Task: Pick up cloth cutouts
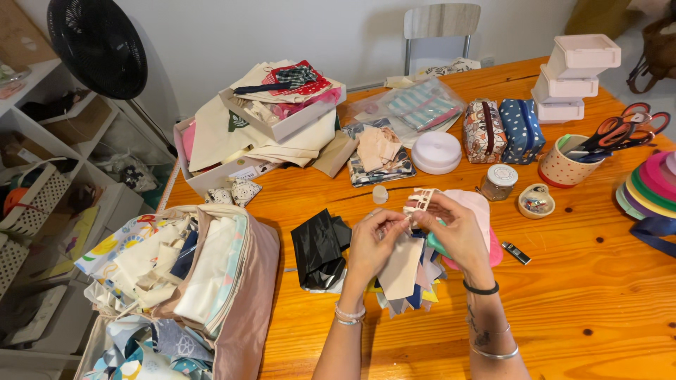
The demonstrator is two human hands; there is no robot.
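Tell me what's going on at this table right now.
A person sits at a wooden table crowded with sewing supplies. The left hand and right hand together hold a small beige fabric piece above a fan of cut fabric scraps. A black folded bag lies to the left, a pink bin of fabrics beyond it, and a cup of scissors stands at the far right.

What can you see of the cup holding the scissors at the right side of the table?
The cup is a short, round, cream-coloured container dotted with small red spots, with a darker red band at its base; it looks ceramic, though that is uncertain. It stands upright on the wooden table, near the right edge. Scissors with red and orange handles stick out of its open top, leaning right. A small round dish sits just left of its base, and stacked ribbon spools lie close on its right.
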